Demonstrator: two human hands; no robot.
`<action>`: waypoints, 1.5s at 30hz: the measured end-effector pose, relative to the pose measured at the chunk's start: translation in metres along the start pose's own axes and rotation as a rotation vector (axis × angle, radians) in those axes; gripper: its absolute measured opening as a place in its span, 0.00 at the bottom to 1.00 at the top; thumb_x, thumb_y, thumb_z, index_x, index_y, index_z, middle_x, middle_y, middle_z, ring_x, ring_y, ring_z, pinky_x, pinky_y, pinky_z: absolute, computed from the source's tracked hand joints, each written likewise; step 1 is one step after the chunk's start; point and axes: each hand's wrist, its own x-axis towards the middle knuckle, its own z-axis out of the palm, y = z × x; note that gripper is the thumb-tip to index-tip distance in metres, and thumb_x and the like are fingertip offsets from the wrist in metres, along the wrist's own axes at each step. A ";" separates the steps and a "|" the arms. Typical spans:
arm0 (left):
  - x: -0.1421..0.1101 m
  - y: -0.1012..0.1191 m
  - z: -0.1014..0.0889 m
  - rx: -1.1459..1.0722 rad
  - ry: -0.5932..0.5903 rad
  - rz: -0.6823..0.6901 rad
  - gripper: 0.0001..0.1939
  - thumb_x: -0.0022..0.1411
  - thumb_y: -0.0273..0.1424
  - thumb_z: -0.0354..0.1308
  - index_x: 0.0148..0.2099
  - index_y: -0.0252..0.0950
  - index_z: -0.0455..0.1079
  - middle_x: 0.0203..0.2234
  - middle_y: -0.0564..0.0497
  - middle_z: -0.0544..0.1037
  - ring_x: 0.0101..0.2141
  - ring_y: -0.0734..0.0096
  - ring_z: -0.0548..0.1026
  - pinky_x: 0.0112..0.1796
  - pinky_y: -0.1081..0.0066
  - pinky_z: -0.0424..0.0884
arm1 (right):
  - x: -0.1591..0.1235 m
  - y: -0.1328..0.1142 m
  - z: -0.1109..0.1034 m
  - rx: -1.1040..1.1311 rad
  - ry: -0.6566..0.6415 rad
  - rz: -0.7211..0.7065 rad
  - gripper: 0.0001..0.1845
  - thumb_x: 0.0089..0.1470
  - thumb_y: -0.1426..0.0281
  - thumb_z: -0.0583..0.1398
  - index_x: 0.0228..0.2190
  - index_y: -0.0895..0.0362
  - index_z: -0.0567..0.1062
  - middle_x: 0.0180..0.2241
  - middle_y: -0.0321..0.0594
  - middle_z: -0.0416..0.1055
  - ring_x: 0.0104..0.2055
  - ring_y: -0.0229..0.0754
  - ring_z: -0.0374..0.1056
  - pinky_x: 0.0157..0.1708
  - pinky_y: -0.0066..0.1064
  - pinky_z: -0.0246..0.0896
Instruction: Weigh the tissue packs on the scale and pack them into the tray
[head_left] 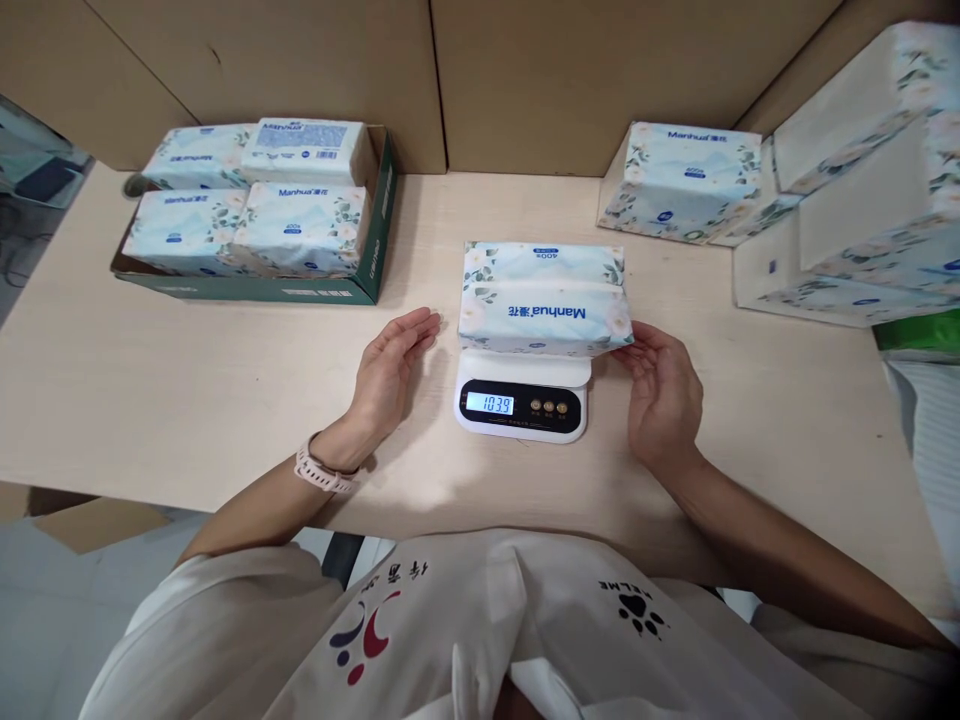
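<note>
A pack of Manhua tissues [541,298], pale blue with flower print, lies on a small white kitchen scale [523,400] whose lit display reads 103.9. My left hand [390,368] hovers open just left of the pack, palm facing it, not touching. A pale watch band sits on that wrist. My right hand [660,395] is at the pack's right end, fingertips touching or almost touching its corner, fingers loosely spread.
A dark green cardboard tray [367,270] at the back left holds several tissue packs. One more pack [684,180] lies at the back right, beside a stack of packs [855,190] at the right edge. Brown cardboard walls stand behind the light wooden table [187,390].
</note>
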 end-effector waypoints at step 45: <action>0.001 -0.002 -0.001 -0.008 -0.010 0.006 0.08 0.65 0.27 0.65 0.46 0.38 0.83 0.48 0.46 0.88 0.54 0.62 0.83 0.67 0.56 0.73 | 0.002 0.014 -0.008 -0.107 -0.054 -0.104 0.20 0.72 0.50 0.56 0.50 0.45 0.83 0.49 0.41 0.83 0.53 0.52 0.81 0.59 0.55 0.76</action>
